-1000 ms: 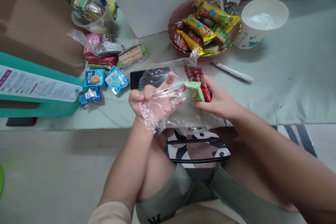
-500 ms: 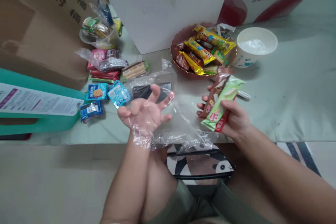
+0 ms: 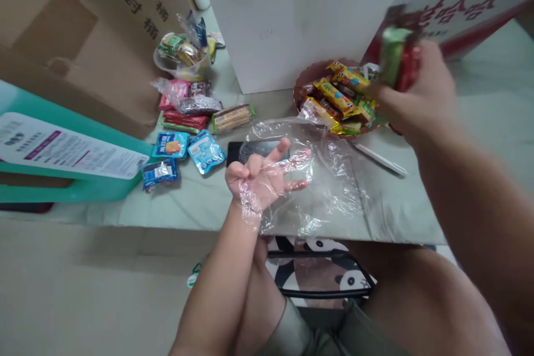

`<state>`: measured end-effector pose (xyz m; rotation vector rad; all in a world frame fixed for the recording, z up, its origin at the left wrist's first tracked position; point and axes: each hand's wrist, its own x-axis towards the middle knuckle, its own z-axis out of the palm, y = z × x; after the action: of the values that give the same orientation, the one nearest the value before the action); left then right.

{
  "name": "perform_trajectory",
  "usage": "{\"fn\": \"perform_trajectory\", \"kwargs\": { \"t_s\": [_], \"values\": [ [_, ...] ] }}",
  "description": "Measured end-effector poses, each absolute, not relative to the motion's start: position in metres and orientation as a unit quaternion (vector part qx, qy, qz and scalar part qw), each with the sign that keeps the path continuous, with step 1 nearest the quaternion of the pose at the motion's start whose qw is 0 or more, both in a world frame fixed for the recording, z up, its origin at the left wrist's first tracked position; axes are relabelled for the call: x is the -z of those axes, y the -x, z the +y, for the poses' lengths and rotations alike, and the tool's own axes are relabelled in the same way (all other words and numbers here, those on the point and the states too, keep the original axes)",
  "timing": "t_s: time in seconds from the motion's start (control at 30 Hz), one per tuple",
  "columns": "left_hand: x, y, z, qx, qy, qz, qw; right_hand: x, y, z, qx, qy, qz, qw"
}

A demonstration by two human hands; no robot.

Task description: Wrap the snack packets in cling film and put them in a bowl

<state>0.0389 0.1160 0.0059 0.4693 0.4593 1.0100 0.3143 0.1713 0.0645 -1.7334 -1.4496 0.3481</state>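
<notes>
My left hand (image 3: pixel 262 178) is turned palm up near the front edge of the table, its fingers spread. A clear plastic bag (image 3: pixel 329 189) covers the hand and wrist and spreads to the right over the tabletop. My right hand (image 3: pixel 429 83), smeared by motion, is raised at the right and grips several snack packets (image 3: pixel 394 58), green, red and dark brown. Just left of and below it, a reddish scalloped bowl (image 3: pixel 301 79) holds yellow, brown and green wrapped snacks (image 3: pixel 336 95). A dark phone (image 3: pixel 236 151) lies partly behind my left hand.
Blue packets (image 3: pixel 206 152), red packets (image 3: pixel 186 120) and a wafer pack (image 3: pixel 233 118) lie on the left. Behind them is a small tub of snacks (image 3: pixel 183 69). A white pen (image 3: pixel 380 160) lies at right. A teal container (image 3: pixel 104 189) and boxes (image 3: pixel 308 33) surround the table.
My right hand has lifted the snack packets up and to the right, past the bowl. My left hand keeps its spread shape under the plastic. The whole view has shifted somewhat.
</notes>
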Motion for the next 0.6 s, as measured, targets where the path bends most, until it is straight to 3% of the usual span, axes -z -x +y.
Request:
{"fn": "perform_trajectory", "kwargs": {
  "t_s": [0.07, 0.13, 0.43, 0.6],
  "values": [
    [-0.007, -0.038, 0.117, -0.475, -0.204, 0.181, 0.837, -0.07, -0.312, 0.196, -0.113, 0.732, -0.612, 0.277],
    [-0.008, -0.035, 0.117, -0.478, -0.19, 0.147, 0.845, -0.067, -0.313, 0.21, -0.111, 0.726, -0.647, 0.204],
    [-0.008, -0.034, 0.116, -0.466, -0.198, 0.176, 0.844, -0.047, -0.293, 0.19, -0.026, 0.692, -0.718, 0.071],
    [-0.01, -0.037, 0.114, -0.468, -0.19, 0.169, 0.846, -0.04, -0.285, 0.196, -0.032, 0.681, -0.729, 0.061]
  ]
}}
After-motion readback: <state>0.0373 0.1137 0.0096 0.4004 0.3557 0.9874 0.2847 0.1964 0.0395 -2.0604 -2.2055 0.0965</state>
